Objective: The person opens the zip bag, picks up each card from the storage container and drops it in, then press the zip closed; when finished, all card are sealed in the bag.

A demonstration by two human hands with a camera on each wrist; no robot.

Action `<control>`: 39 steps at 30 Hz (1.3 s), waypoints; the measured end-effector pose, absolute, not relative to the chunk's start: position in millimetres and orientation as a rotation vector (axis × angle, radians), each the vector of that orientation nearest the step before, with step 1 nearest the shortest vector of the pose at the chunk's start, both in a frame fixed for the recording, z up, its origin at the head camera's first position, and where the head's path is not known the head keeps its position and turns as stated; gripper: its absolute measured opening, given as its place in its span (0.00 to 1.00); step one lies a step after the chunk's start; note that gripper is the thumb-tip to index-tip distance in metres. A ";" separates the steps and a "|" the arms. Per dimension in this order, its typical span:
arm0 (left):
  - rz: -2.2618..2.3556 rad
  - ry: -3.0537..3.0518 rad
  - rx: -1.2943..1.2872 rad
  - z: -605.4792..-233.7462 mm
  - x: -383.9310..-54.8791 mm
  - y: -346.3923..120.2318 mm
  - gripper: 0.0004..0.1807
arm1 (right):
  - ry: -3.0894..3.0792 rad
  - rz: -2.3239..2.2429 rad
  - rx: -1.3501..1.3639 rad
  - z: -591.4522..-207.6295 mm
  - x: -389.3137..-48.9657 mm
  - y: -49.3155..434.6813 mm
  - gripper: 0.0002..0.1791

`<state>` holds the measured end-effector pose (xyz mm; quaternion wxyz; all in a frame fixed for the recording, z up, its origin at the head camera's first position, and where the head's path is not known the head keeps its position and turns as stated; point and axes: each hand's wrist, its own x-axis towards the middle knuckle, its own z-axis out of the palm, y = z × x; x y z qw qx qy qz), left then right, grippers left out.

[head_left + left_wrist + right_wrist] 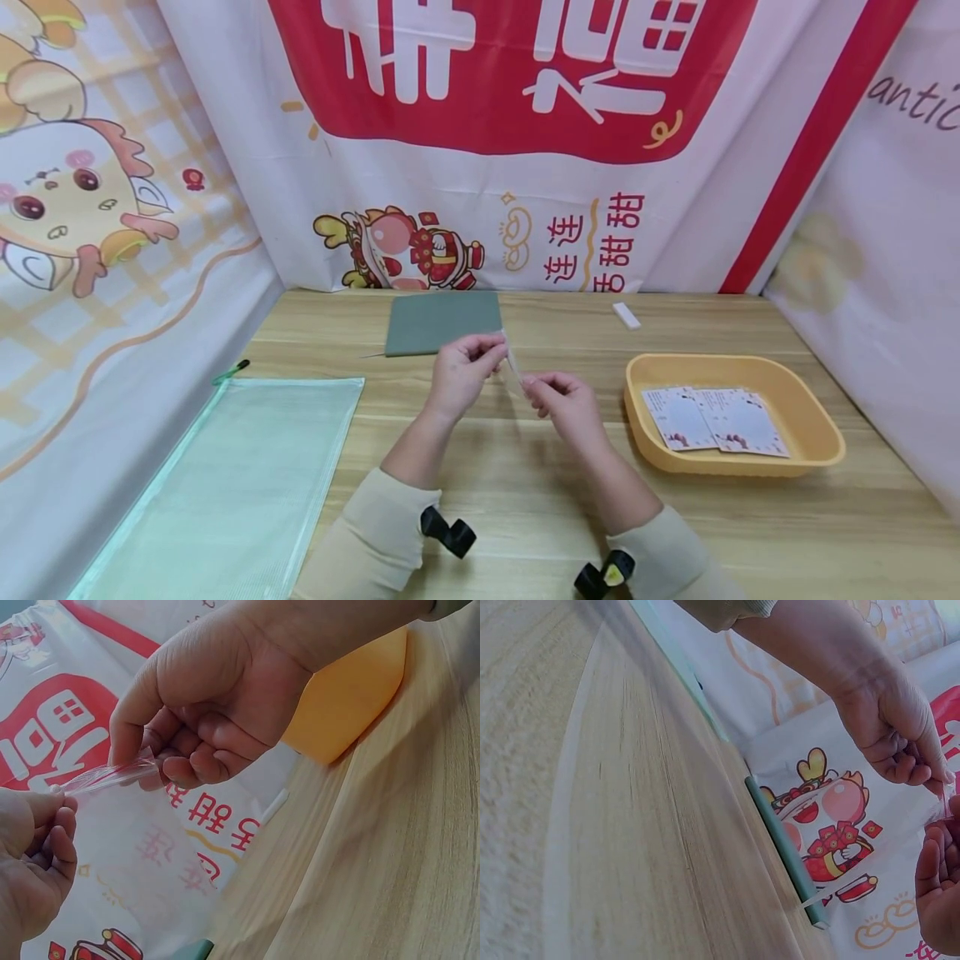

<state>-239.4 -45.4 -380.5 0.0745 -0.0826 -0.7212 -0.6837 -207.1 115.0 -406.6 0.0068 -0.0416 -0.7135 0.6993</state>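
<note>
Between my two hands stretches a narrow strip of clear plastic (112, 774), crinkled and see-through, held in the air above the table. My left hand (461, 375) pinches its far end between thumb and fingertips. The near end is pinched by my right hand (568, 408), lower and to the right. In the left wrist view, a small white spot shows at the left fingertips, too small to identify. Just behind the left hand lies a grey-green notebook (442, 321) with a thin pale ribbon sticking out. In the right wrist view the plastic is partly cut off at the edge.
To the right stands a yellow tray (813, 417) holding printed cards (712, 421). A small white block (626, 316) lies behind it. A mint mesh zip pouch (225, 483) covers the table's left side. Printed cloth (480, 183) hangs at the back and sides.
</note>
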 end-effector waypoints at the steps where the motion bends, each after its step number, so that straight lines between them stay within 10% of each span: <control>1: -2.050 -2.170 -0.260 -380.4 -239.1 -45.3 0.11 | -2.228 2.193 -0.117 -406.1 -207.0 115.0 0.05; 39: -1.846 -2.362 -0.304 -376.1 -238.4 -50.2 0.13 | -2.228 2.021 -0.149 -407.1 -212.1 120.9 0.13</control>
